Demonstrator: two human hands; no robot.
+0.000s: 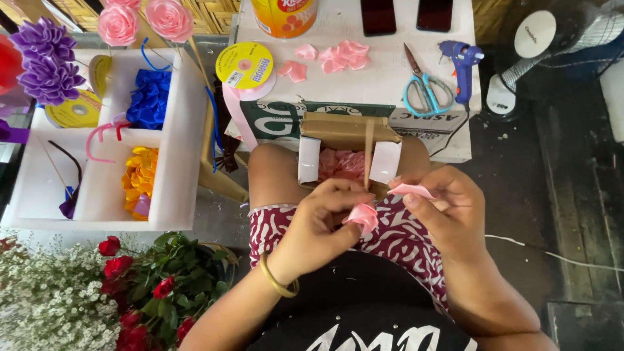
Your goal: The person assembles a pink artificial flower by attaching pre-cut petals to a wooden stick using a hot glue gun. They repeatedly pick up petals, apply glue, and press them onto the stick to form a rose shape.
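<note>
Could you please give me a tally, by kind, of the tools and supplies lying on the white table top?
Scissors: 1
Glue gun: 1
Ribbon spool: 1
Tin can: 1
Phones: 2
Loose pink ribbon petals: too bunched to count, left out
Total: 6

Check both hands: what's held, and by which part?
Left hand pinches a small pink ribbon bud at its left side, between thumb and fingertips. Right hand holds a pink ribbon petal by its right end, between thumb and forefinger.
</note>
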